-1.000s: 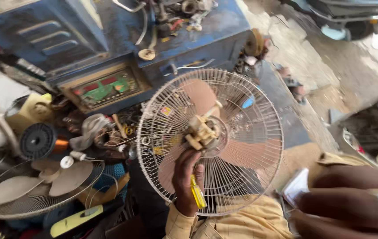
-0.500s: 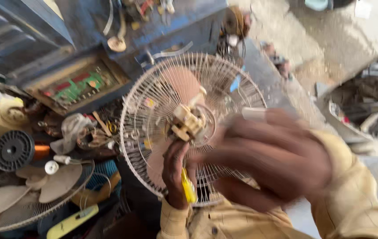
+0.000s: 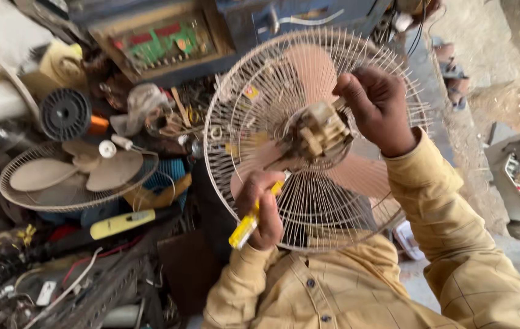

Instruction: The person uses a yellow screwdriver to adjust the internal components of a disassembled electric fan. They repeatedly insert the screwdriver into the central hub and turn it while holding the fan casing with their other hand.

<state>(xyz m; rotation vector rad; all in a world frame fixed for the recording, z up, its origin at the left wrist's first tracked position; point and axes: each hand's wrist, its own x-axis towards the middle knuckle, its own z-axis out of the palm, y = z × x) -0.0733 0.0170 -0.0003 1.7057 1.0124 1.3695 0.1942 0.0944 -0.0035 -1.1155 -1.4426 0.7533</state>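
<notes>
Head view: wire fan guard [image 3: 309, 201], perhaps plastic yellow screwdriver [image 3: 249, 220].

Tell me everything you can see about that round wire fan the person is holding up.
The fan is a round cage of thin, pale, worn-looking metal wires, with dull pinkish blades showing through them. It is held up tilted, its back to the camera, above a cluttered bench. A beige, boxy motor block sits at the centre. The left hand, gripping a yellow-handled tool, touches the lower wires; the right hand meets the cage beside the motor.
</notes>
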